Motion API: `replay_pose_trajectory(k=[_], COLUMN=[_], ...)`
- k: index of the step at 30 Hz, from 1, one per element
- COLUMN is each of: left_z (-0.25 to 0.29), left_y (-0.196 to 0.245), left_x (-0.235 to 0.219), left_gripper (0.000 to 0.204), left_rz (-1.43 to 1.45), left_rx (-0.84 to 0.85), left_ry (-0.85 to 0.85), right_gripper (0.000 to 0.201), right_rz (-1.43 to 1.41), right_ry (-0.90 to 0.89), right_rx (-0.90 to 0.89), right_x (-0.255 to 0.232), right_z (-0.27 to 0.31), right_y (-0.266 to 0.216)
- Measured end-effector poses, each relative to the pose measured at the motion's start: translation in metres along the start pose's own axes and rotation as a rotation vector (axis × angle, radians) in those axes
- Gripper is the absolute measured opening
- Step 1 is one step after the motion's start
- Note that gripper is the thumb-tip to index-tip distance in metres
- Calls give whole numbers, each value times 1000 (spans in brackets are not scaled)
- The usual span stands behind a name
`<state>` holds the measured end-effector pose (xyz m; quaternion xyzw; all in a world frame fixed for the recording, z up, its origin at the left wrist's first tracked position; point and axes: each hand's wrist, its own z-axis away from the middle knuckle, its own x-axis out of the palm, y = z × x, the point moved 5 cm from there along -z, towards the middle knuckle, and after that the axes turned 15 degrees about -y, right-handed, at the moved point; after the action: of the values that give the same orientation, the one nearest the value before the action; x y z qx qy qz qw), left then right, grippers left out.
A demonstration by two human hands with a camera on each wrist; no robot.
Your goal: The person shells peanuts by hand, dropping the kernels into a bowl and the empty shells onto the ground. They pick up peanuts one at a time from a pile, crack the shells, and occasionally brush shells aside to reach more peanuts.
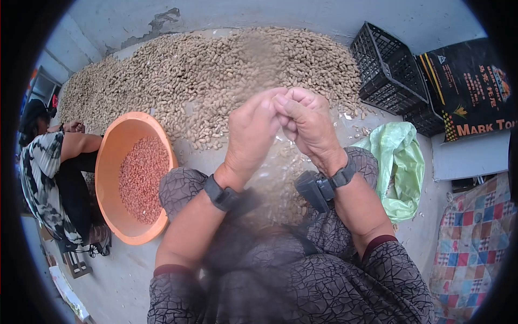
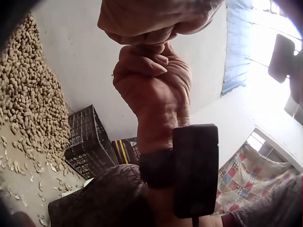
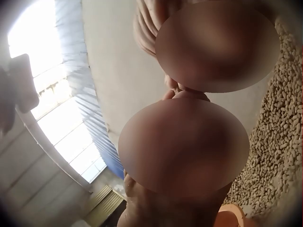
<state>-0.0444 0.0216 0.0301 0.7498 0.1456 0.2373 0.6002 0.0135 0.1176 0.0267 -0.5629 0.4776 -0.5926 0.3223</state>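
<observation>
Both hands meet in front of the chest, raised above the lap. My left hand [image 1: 248,132] has its thumb and fingertips pressed together at those of my right hand [image 1: 310,121], whose fingers are curled in. Between them they pinch a small thing, apparently a peanut, almost wholly hidden by the fingers. In the left wrist view the right hand [image 2: 154,85] shows bent fingers right against the left one. Beyond the hands spreads a large heap of unshelled peanuts [image 1: 210,81]. An orange basin [image 1: 110,183] by the left knee holds reddish shelled kernels [image 1: 143,178].
A light green sack [image 1: 404,181] lies by the right knee. Black plastic crates [image 1: 386,73] and a black printed bag [image 1: 475,89] stand at the back right. Another person [image 1: 43,167] sits at the far left. Patchwork cloth [image 1: 469,243] hangs at the right.
</observation>
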Motion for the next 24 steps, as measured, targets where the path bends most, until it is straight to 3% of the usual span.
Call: replay_pose_trajectory(k=[13,19,24], left_z=[1,-7,-7], left_y=[-5,-3,5], left_x=[-4,-10,-14], left_gripper=[27,28,26], left_rz=[278,251,-29], left_rx=[-44,-21,-31], left_ry=[-17,-91,-52], right_gripper=[14,16,17], right_rz=[-159,38,139], right_ry=[22,-10,34], right_rx=[-59,19,-13], right_x=[8,-1,-3], right_z=[0,-3,-2], right_y=[4,-5,-11])
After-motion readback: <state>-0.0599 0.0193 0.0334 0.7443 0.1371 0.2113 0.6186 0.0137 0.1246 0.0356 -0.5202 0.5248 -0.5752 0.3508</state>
